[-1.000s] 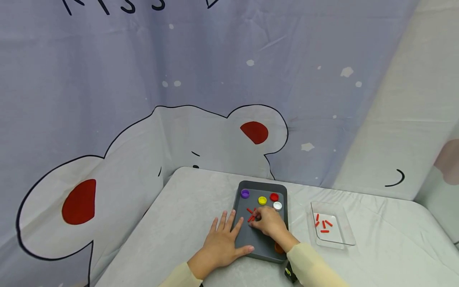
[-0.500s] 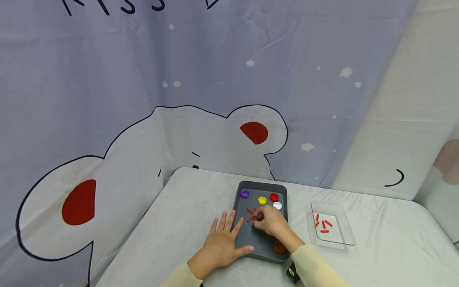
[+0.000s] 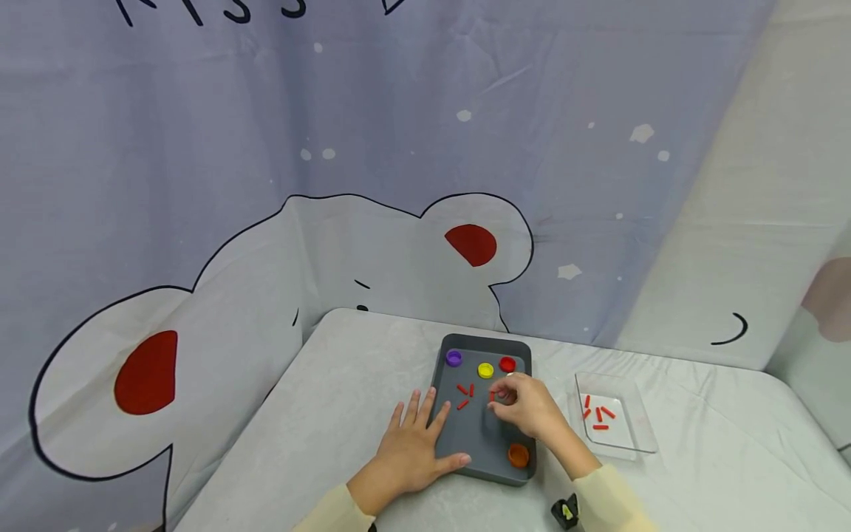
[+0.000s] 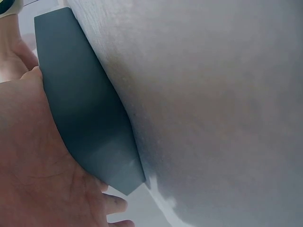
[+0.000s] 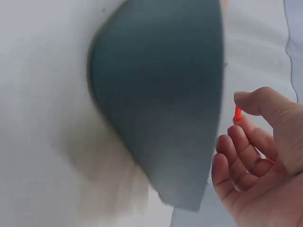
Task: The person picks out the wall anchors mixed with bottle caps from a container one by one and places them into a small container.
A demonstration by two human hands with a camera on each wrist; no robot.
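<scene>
My right hand is raised over the right side of the grey tray, pinching a small red stick between thumb and index finger. In the right wrist view the other fingers curl loosely below it. Three more red sticks lie on the tray floor, left of that hand. My left hand rests at the tray's left edge with fingers spread, its thumb across the near left corner. The left wrist view shows its palm against the tray's outer wall.
Toward the tray's far end sit small round cups: purple, yellow and red. A white one is mostly hidden behind the right hand. An orange cup is at the near right corner. A clear box holds several red sticks.
My right hand has picked up a red stick from the cluster on the tray and moved right with it, now covering the white cup. The left hand has stayed in place.
</scene>
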